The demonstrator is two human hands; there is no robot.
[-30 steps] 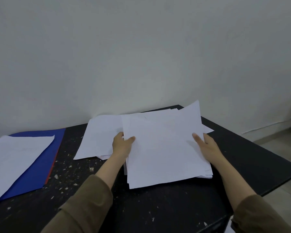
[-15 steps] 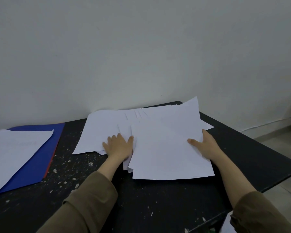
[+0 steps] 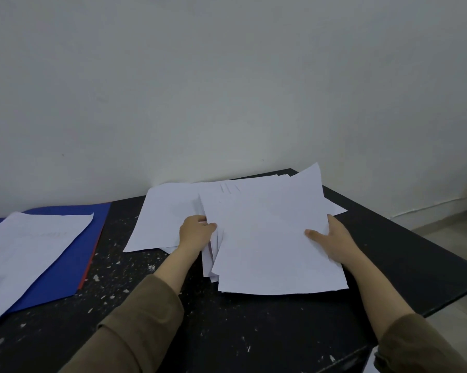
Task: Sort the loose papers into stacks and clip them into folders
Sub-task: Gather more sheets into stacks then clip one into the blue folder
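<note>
A loose, fanned pile of white papers lies on the black table against the wall. My left hand grips the pile's left edge, thumb on top of the upper sheets. My right hand holds the right edge, thumb lying on the top sheet and fingers hidden beneath. A single white sheet spreads out to the left under the pile. At the far left a blue folder lies open with white sheets on it.
The table is speckled with white flecks. Its right corner and edge drop to a pale floor. A plain white wall stands right behind the table.
My left hand went from lying flat on the sheets beside the pile to gripping its left edge. The top sheets have shifted slightly; my right hand keeps its hold.
</note>
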